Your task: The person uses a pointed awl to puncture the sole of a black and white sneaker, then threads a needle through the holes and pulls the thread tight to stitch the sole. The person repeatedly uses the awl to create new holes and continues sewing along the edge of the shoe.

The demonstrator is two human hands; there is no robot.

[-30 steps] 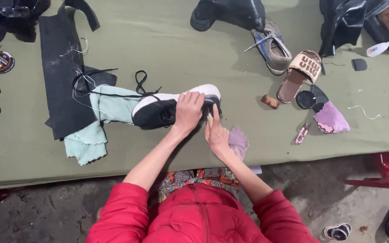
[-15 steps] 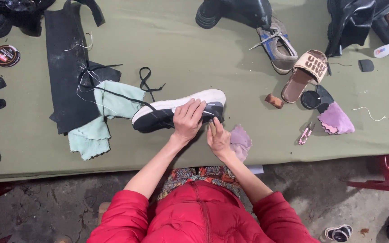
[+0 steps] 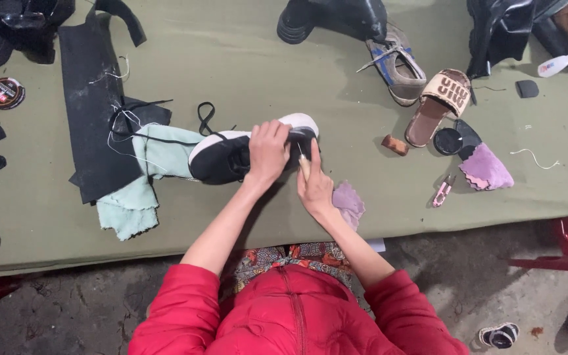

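A person in a red padded jacket (image 3: 294, 315) stood at the near edge of an olive-green tabletop (image 3: 244, 59), both arms stretched over it. The right hand (image 3: 315, 184) pinched a small pale tool (image 3: 304, 164) against the toe end of a black shoe with a white sole (image 3: 228, 154), its heel resting beside a lilac cloth (image 3: 348, 202) at the near edge. The left hand (image 3: 267, 152) was clamped over the middle of the shoe, fingers curled around its upper, holding it on its side near the middle of the tabletop. Under the shoe's heel end lay a mint-green cloth (image 3: 139, 197) and a black sheet (image 3: 93, 112) with loose laces. Toward the right edge sat a purple cloth (image 3: 488, 169), a pink clipper (image 3: 442, 192) and a tan slipper (image 3: 438, 105). Along the far edge stood a black boot (image 3: 336, 16) and a worn grey shoe (image 3: 396, 62); a round tin (image 3: 4, 92) lay toward the far left corner.
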